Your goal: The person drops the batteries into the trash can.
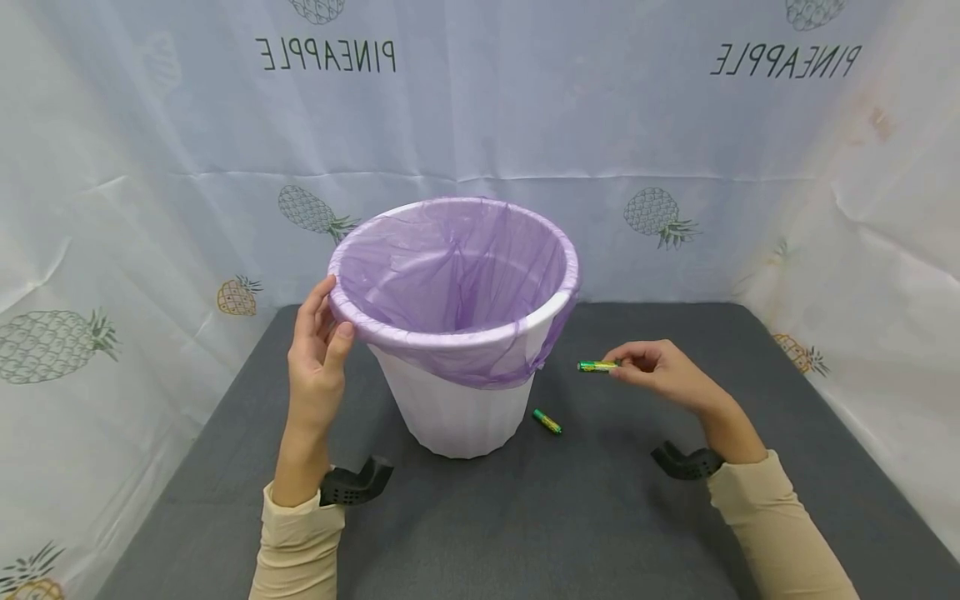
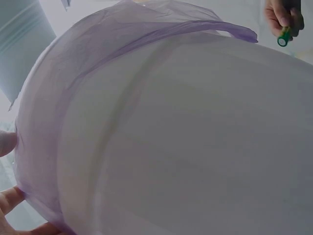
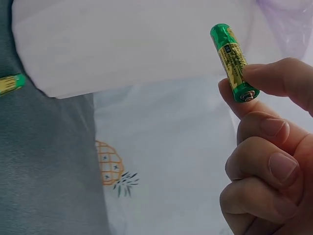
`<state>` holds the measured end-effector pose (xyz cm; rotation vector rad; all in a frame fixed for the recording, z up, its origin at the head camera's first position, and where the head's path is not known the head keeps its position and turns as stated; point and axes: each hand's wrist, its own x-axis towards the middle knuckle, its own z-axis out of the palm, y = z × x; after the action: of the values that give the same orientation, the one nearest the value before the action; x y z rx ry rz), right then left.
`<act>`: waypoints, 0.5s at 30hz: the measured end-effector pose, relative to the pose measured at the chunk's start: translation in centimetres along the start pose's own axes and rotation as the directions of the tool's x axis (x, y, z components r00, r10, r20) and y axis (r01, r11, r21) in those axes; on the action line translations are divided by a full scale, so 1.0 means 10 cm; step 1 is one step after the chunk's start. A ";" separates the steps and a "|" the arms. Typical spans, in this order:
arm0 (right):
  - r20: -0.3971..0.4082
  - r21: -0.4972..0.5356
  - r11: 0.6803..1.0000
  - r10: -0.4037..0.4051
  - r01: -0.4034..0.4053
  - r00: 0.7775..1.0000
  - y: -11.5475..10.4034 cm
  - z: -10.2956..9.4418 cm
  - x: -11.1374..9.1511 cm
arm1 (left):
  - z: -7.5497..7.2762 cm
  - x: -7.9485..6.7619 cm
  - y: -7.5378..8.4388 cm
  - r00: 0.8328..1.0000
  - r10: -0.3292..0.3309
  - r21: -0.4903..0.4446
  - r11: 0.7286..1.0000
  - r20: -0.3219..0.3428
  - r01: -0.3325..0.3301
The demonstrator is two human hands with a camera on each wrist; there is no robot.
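A white trash can (image 1: 457, 417) stands on the dark tabletop, a purple plastic bag (image 1: 450, 275) lining it and folded over its rim. My left hand (image 1: 315, 375) rests its thumb and fingertips on the outside of the bag-covered rim, at the left. To the right of the can, my right hand (image 1: 656, 371) pinches a green-and-yellow battery (image 3: 231, 61) between thumb and index finger, above the table. Its other fingers (image 3: 261, 159) are curled in. A second battery (image 1: 547, 421) of the same colours lies beside the can's base, on the right.
A dark grey cloth (image 1: 480, 533) covers the table. Pale curtains (image 1: 517, 108) with pineapple prints hang behind and on both sides. Black wrist mounts (image 1: 356, 482) sit on both forearms.
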<state>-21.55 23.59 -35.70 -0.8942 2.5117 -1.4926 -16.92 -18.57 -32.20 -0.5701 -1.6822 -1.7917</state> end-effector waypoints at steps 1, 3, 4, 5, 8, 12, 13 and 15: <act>-0.005 -0.005 1.000 -0.007 0.007 1.000 -0.02 -0.01 0.01 | 0.00 0.00 0.00 1.000 -0.001 0.000 1.000 -0.001 0.001; -0.012 -0.018 1.000 -0.022 0.022 1.000 -0.06 -0.03 0.02 | 0.00 0.00 0.00 1.000 0.001 0.000 1.000 0.000 -0.001; -0.014 -0.022 0.999 -0.028 0.028 1.000 -0.08 -0.04 0.03 | 0.00 0.00 -0.01 1.000 0.004 -0.001 1.000 0.002 -0.004; -0.016 -0.027 0.999 -0.037 0.037 0.999 -0.10 -0.05 0.03 | 0.00 0.00 -0.01 1.000 0.005 -0.001 1.000 0.004 -0.005; -0.018 -0.031 0.998 -0.059 0.059 0.998 -0.17 -0.08 0.05 | -0.01 0.00 -0.02 1.000 0.007 0.002 1.000 0.003 -0.007; -0.023 -0.036 0.997 -0.076 0.075 0.997 -0.23 -0.11 0.06 | -0.02 0.00 -0.02 1.000 0.013 0.005 1.000 0.009 -0.013; -0.025 -0.038 0.996 -0.077 0.076 0.997 -0.25 -0.12 0.07 | -0.02 0.00 -0.02 1.000 0.016 0.006 1.000 0.011 -0.016; -0.031 -0.046 0.996 -0.078 0.076 0.997 -0.27 -0.14 0.07 | -0.02 0.00 -0.02 1.000 0.020 0.009 1.000 0.016 -0.020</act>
<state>-21.46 23.33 -32.59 -0.9919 2.5715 -1.4900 -17.04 -18.75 -32.35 -0.5973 -1.6887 -1.7692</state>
